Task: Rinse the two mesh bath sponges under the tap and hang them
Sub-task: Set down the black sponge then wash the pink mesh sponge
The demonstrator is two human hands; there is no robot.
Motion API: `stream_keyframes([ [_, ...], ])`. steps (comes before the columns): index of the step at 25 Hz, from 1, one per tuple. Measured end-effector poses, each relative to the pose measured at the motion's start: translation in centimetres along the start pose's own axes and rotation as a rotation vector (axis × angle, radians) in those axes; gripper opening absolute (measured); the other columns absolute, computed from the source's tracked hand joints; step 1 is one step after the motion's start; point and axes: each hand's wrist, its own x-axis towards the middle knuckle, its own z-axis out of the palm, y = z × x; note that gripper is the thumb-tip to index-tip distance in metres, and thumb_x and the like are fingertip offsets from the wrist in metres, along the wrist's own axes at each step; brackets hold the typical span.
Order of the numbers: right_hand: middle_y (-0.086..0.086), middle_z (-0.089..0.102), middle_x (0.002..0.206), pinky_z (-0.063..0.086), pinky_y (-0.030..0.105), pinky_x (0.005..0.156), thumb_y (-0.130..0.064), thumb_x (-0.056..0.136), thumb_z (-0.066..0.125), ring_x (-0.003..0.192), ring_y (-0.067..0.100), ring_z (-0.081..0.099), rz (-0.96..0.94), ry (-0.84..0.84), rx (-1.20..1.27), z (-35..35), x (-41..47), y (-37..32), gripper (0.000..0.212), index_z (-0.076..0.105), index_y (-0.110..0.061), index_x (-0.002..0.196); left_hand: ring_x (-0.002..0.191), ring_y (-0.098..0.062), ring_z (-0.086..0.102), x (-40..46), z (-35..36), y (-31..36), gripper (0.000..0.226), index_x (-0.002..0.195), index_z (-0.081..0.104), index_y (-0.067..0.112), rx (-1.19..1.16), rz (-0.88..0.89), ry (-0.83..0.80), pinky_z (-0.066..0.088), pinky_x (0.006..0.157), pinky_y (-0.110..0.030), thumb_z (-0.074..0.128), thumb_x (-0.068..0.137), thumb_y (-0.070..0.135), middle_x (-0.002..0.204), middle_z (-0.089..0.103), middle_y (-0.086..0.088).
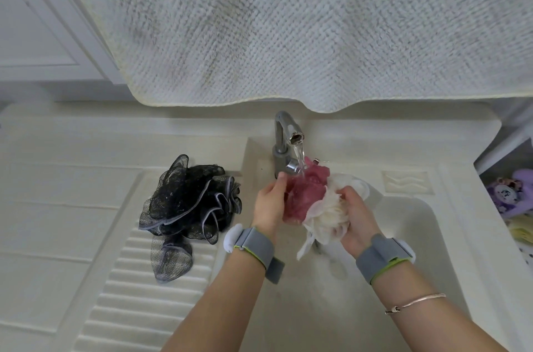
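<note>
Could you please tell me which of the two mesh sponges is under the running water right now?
The pink-and-white sponge, held under the tap; the black sponge lies untouched on the ribbed drainboard.

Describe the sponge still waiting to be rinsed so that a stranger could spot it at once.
Find the grey tap, then look left to the ribbed draining board. The black mesh sponge lies there, untouched. Unlike the pink-and-white sponge under the water, it is dark with grey edging.

Your left hand and right hand hide much of the pink-and-white sponge. Towel is cut off at top and right edges, covers the wall behind the tap. Purple toy, far right, is partly out of frame, too blurry to ID.
</note>
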Motion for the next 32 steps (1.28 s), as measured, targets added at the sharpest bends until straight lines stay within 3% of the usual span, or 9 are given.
stream_keyframes([
  [4, 0.007, 0.057, 0.072, 0.042, 0.031, 0.061, -0.020, 0.088, 0.048, 0.068, 0.021, 0.055, -0.029, 0.002, -0.089, 0.7, -0.6, 0.3, 0.014, 0.058, -0.011, 0.082, 0.071, -0.017, 0.063, -0.7, 0.4, -0.6, 0.021, 0.103, 0.067, 0.016, 0.178, 0.141, -0.035, 0.049, 0.054, -0.022, 0.065, 0.090, 0.032, 0.086, 0.069, 0.001],
  [7, 0.003, 0.052, 0.063, 0.040, 0.030, 0.057, -0.019, 0.087, 0.050, 0.060, 0.018, 0.052, -0.015, 0.016, -0.132, 0.8, -1.0, 0.3, 0.017, 0.056, -0.014, 0.073, 0.066, -0.024, 0.061, -0.2, 0.3, -0.5, 0.031, 0.084, 0.067, 0.020, 0.096, -0.024, 0.080, 0.048, 0.051, -0.027, 0.052, 0.095, 0.044, 0.081, 0.068, -0.006],
  [9, 0.003, 0.054, 0.062, 0.040, 0.030, 0.056, -0.019, 0.086, 0.051, 0.060, 0.018, 0.053, -0.011, 0.039, -0.142, 0.7, -1.1, 0.2, 0.016, 0.057, -0.013, 0.073, 0.058, -0.022, 0.058, -0.7, -0.1, -0.1, 0.041, 0.093, 0.067, 0.015, -0.014, -0.174, 0.046, 0.042, 0.041, -0.020, 0.051, 0.092, 0.052, 0.083, 0.066, -0.007],
  [12, 0.006, 0.058, 0.069, 0.044, 0.030, 0.058, -0.017, 0.087, 0.049, 0.064, 0.020, 0.056, -0.030, 0.024, -0.140, 0.6, -1.3, 0.1, 0.015, 0.061, -0.010, 0.082, 0.048, -0.014, 0.057, -1.0, 0.0, -0.3, 0.035, 0.098, 0.068, 0.010, 0.056, -0.088, -0.072, 0.039, 0.037, -0.016, 0.059, 0.090, 0.043, 0.074, 0.066, -0.003],
  [16, 0.004, 0.063, 0.059, 0.048, 0.025, 0.049, -0.017, 0.091, 0.046, 0.049, 0.015, 0.062, -0.012, 0.012, -0.043, 0.6, -1.5, 0.2, 0.020, 0.061, -0.009, 0.080, 0.065, -0.020, 0.060, -0.7, -0.3, -0.1, 0.042, 0.104, 0.068, 0.014, 0.072, -0.098, 0.007, 0.050, 0.054, -0.026, 0.049, 0.094, 0.050, 0.087, 0.068, -0.004],
  [21, 0.001, 0.065, 0.052, 0.052, 0.023, 0.046, -0.016, 0.091, 0.047, 0.046, 0.012, 0.063, 0.005, 0.007, 0.125, 0.6, -0.7, -0.4, 0.019, 0.060, -0.009, 0.079, 0.087, -0.018, 0.062, -1.1, -2.0, -0.9, 0.059, 0.130, 0.051, 0.021, -0.063, 0.007, -0.306, 0.053, 0.083, -0.032, 0.073, 0.075, 0.014, 0.103, 0.069, 0.001],
  [24, 0.001, 0.065, 0.052, 0.052, 0.026, 0.051, -0.016, 0.091, 0.047, 0.052, 0.016, 0.064, 0.041, -0.014, 0.130, 0.8, -0.5, -0.2, 0.020, 0.060, -0.009, 0.078, 0.091, -0.020, 0.067, -1.1, -1.7, -1.0, 0.043, 0.124, 0.058, 0.010, -0.011, 0.158, -0.150, 0.057, 0.086, -0.033, 0.069, 0.084, 0.002, 0.104, 0.070, -0.007],
  [29, 0.006, 0.073, 0.086, 0.050, 0.032, 0.072, -0.039, 0.094, 0.046, 0.080, 0.020, 0.070, 0.017, -0.166, 0.004, 0.2, -0.6, 0.1, 0.039, 0.065, -0.008, 0.103, 0.051, -0.011, 0.061, -0.9, -1.4, -0.9, 0.023, 0.105, 0.071, 0.010, 0.000, 0.274, -0.051, 0.055, 0.065, -0.029, 0.059, 0.090, -0.003, 0.063, 0.066, -0.003],
  [32, 0.012, 0.066, 0.120, 0.053, 0.027, 0.078, -0.045, 0.092, 0.051, 0.102, 0.021, 0.066, -0.099, -0.351, -0.048, 1.4, -1.3, 0.3, 0.047, 0.057, -0.018, 0.129, 0.069, -0.010, 0.067, -1.7, -0.1, -1.0, 0.031, 0.090, 0.073, 0.030, 0.176, 0.424, -0.061, 0.056, 0.071, -0.028, 0.066, 0.080, 0.001, 0.074, 0.072, 0.009],
])
